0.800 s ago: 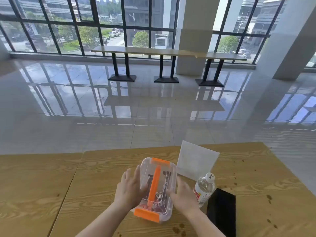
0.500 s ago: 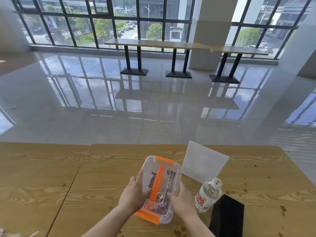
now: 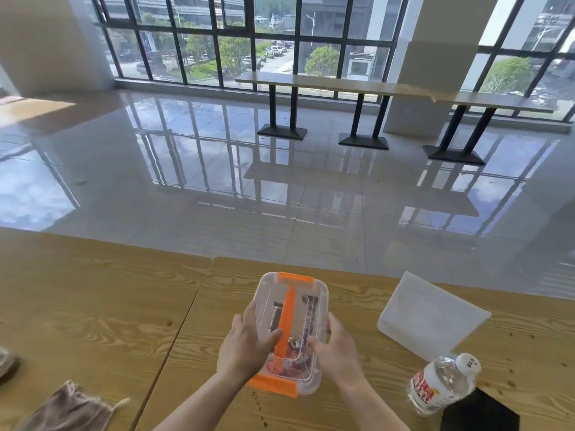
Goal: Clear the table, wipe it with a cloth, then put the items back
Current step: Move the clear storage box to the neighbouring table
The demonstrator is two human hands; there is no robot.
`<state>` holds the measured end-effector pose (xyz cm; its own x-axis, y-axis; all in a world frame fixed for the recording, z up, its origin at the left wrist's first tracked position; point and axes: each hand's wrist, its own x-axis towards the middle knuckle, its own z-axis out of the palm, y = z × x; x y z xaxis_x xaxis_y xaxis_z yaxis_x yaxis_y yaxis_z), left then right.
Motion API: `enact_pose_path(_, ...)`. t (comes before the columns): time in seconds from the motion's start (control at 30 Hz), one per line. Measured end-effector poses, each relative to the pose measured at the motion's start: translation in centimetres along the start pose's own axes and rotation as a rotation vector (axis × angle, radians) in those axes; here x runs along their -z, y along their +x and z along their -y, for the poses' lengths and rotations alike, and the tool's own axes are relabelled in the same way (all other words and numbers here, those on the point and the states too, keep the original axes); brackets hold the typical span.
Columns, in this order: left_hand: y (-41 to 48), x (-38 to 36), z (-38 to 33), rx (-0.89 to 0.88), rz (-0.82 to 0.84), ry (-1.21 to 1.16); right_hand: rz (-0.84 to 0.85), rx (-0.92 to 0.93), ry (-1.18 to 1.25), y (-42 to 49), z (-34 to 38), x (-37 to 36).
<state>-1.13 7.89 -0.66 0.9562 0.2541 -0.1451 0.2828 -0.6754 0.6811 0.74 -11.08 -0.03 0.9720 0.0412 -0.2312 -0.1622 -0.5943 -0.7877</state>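
Observation:
A clear plastic box (image 3: 292,293) with an orange handle and orange clips hangs just above the right wooden table (image 3: 357,290), tilted away from me. My left hand (image 3: 245,343) grips its left side and my right hand (image 3: 337,349) grips its right side. Small dark and red items lie inside the box. To the right on the same table lie a white cloth (image 3: 432,321), a water bottle (image 3: 441,382) with a red label and white cap, and a black flat object (image 3: 479,413).
A second wooden table (image 3: 77,306) adjoins on the left, with a brown drawstring pouch (image 3: 65,410) near its front edge and another brownish item (image 3: 6,363) at the far left. Beyond the tables is a glossy tiled floor, a long bench table (image 3: 389,88) and tall windows.
Both hands closed on the clear box and raised it off the table, carrying it leftward. My view swung left, so the bottle and cloth sit further right and the pouch came into sight.

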Motion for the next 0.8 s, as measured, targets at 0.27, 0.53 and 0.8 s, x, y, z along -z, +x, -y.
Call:
enact_pose_path(0.27,2.3,9.9,8.5,0.084,-0.107,0.047,0.065,0.069,0.008,2.1,8.3,-11.0)
enact_pose_path(0.53,5.4,17.9,16.2,0.218,-0.206,0.046,0.194,0.113,-0.043,5.4,16.4,-20.9)
enact_pose_path(0.8,10.8,22.9,21.5,0.320,-0.289,0.013,0.294,0.160,-0.161,11.3,24.1,-28.1)
